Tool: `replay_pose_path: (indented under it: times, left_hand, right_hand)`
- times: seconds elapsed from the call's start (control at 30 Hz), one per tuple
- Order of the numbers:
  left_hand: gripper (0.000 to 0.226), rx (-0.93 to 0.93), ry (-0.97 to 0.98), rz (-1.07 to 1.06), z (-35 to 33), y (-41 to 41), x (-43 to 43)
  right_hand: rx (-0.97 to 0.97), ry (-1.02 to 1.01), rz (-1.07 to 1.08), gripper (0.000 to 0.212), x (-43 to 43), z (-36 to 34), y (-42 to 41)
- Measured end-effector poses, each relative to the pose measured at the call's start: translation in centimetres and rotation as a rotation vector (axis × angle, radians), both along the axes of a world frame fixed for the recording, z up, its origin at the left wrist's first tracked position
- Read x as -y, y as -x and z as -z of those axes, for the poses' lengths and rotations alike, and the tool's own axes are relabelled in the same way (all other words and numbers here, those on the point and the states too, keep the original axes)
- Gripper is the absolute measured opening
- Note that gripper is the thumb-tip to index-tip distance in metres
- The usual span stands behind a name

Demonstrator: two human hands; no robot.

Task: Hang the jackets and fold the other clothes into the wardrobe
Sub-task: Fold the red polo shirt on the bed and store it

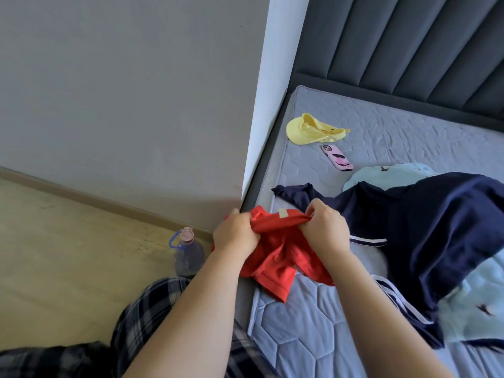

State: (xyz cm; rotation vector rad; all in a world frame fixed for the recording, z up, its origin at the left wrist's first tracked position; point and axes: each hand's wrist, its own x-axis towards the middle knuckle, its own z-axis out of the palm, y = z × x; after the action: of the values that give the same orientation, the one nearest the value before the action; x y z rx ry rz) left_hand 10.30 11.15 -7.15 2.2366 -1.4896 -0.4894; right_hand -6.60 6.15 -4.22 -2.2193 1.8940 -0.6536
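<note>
Red shirt (275, 257) hangs over the mattress (305, 336) edge, beside the navy garment (425, 227). Both hands, left hand (235, 237) and right hand (326, 227), pinch its collar. Better to spread it flat on the mattress and smooth it before folding.

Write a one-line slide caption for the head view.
Both hands, left and right, grip a red garment over the mattress edge.
</note>
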Motion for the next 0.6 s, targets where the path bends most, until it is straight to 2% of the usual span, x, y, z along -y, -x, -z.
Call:
replay_pose_path:
  times: [0.07,0.1,0.2,0.23,0.3,0.37,0.5,0.6]
  left_hand:
    - [0.009,0.035,0.183,-0.081,-0.4,0.1,0.3]
    - [0.013,0.019,0.222,-0.018,-0.4,0.0,0.4]
    - [0.051,-0.084,0.118,0.298,-0.6,0.3,0.0]
    - [0.055,-0.148,0.122,0.351,-0.9,0.5,-0.2]
    - [0.049,-0.308,0.198,0.384,-1.5,0.8,-0.7]
    - [0.042,-0.367,0.265,0.411,-1.9,0.7,-1.0]
    - [0.032,-0.179,0.388,0.361,-1.8,0.6,-1.4]
    - [0.028,-0.095,0.38,0.38,-1.4,0.8,-1.5]
  right_hand:
    - [0.105,-0.011,0.112,0.013,-0.9,1.0,-0.1]
    - [0.137,-0.004,0.155,0.014,-1.3,1.3,-0.1]
    - [0.185,0.04,0.195,0.023,-2.2,1.8,-0.2]
    - [0.194,0.059,0.188,0.028,-2.5,1.9,-0.2]
    - [0.227,0.092,0.172,0.034,-3.2,2.0,-0.2]
    - [0.268,0.093,0.189,0.034,-3.8,2.1,-0.3]
    - [0.309,0.018,0.236,0.026,-4.0,1.8,-0.4]
    - [0.29,-0.011,0.188,0.026,-3.9,1.2,-0.5]
